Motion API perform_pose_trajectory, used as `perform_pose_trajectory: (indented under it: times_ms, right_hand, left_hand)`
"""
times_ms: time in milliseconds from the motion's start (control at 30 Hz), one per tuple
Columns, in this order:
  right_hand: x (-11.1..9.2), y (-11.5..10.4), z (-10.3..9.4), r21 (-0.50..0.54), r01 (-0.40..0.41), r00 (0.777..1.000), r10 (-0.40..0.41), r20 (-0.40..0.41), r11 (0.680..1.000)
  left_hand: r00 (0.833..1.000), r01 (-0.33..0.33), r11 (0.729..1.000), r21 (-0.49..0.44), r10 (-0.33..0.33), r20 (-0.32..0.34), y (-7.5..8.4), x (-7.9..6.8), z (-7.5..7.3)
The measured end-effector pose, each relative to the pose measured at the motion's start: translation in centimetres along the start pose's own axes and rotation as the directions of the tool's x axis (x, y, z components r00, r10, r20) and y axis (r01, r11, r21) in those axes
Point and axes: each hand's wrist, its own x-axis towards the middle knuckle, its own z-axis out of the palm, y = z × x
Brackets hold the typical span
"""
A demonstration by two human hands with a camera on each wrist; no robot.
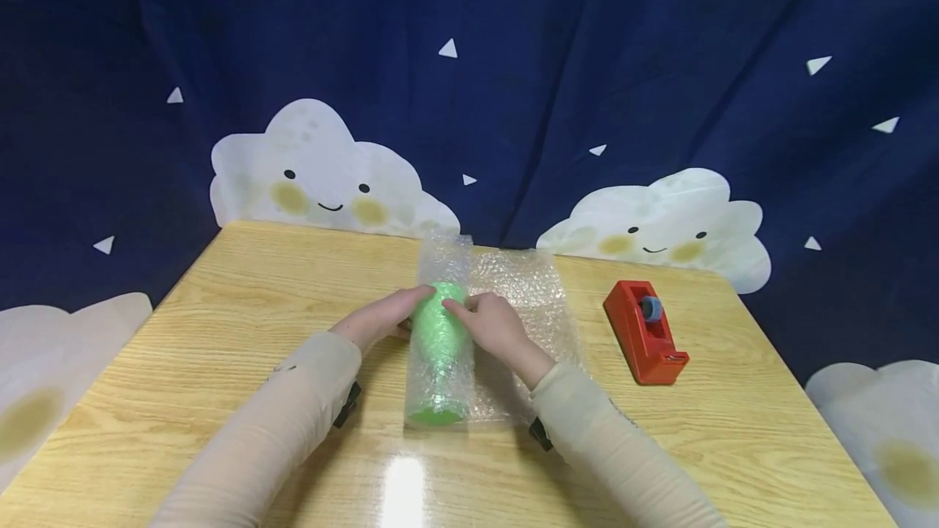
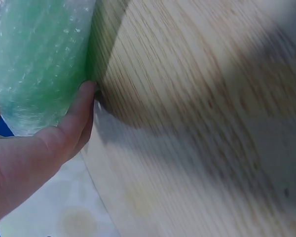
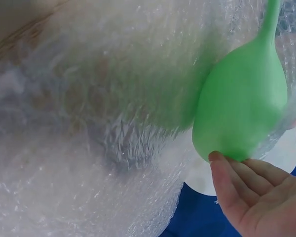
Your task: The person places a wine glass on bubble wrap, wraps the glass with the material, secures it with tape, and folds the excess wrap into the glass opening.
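Note:
A green wine glass [image 1: 443, 324] lies on the table with its foot toward me, partly rolled in clear bubble wrap [image 1: 524, 292]. My left hand [image 1: 385, 316] holds the wrapped bowl from the left, thumb on top and fingers low along the side, over the wrap [image 2: 39, 64]. From the right, my right hand [image 1: 499, 328] grips the same bowl near its rim. In the right wrist view its fingertips touch the bare green bowl [image 3: 241, 98], and the stem rises above. Loose wrap spreads flat to the right, under the right wrist.
A red tape dispenser [image 1: 645, 332] with a blue-edged roll stands on the wooden table [image 1: 734, 430], right of the wrap. Behind the table hangs a dark blue curtain [image 1: 513, 104] with white clouds and triangles. The wrap reaches the table's far edge.

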Motion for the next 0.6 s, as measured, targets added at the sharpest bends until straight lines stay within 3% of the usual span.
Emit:
perform_pose_trajectory:
  times_ms: [300,600]
  right_hand:
    - [-0.08,0.08,0.00,-0.019,0.001,1.000,-0.001,0.004,1.000]
    - [-0.07,-0.14,-0.31,-0.033,-0.004,1.000,0.004,0.001,0.999]
  left_hand:
    - [0.997,0.067,0.996,-0.064,-0.070,-0.038,0.26,0.20,0.46]
    - [0.999,0.032,0.999,0.029,-0.032,-0.010,0.25,0.19,0.53]
